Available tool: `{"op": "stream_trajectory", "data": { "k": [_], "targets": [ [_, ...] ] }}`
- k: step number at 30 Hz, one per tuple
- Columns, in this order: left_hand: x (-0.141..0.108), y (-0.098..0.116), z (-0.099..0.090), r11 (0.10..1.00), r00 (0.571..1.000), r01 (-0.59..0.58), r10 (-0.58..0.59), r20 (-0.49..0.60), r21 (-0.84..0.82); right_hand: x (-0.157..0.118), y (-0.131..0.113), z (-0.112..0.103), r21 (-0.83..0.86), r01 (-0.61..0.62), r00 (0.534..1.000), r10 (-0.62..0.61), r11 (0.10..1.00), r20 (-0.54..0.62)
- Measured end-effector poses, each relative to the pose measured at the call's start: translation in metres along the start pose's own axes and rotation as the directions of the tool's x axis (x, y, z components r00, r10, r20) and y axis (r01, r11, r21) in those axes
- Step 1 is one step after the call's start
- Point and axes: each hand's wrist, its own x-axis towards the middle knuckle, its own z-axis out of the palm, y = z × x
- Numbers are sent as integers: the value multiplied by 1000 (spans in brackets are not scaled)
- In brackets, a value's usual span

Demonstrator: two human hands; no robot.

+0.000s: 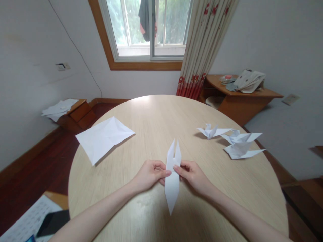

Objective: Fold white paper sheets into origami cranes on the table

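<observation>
Left hand [153, 172]: thumb and fingers pinched on left edge of narrow white folded-paper piece [172, 188], two tips pointing away, one toward the person. Right hand [190, 170]: pinched on opposite edge. Piece held over round, pale wood-grain table [161, 112]. Farther left: creased white paper sheet [104, 139]. Farther right: white folded-paper birds [209, 133].

Both forearms are bare, slender and smooth in outline, the left forearm [98, 216] at the tabletop's [161, 112] near left edge, the right forearm [234, 213] towards its near right edge. Each narrows evenly to a bare wrist. The left grip [148, 173] and right grip [193, 173] are bare hands with slim fingers; nail detail is too small to tell.
</observation>
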Motion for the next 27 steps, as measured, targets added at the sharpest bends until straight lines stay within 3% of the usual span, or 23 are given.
{"op": "stream_trajectory", "data": {
  "k": [6, 10, 14, 20, 27],
  "targets": [
    [-2, 2, -1, 997, 1000, 8, -8, -1, 73, 1, -2, 0, 45, -17, 994, 22, 999, -109],
    [-1, 0, 2, 986, 998, -19, 28, -50, 164, 2, -2, -3, 30, -62, 994, 64, 998, -93],
    [-1, 1, 2, 992, 998, -37, 44, -53, 121, 4, 0, -4, 1, -75, 995, 75, 997, -63],
    [-2, 2, -3, 993, 993, -96, 101, -65, 74, 4, 5, 0, 47, 63, 997, -60, 997, -56],
    [5, -1, -7, 977, 972, -196, 205, -112, 89, -1, 10, 2, 56, 177, 966, -163, 983, -202]
  ]
}}
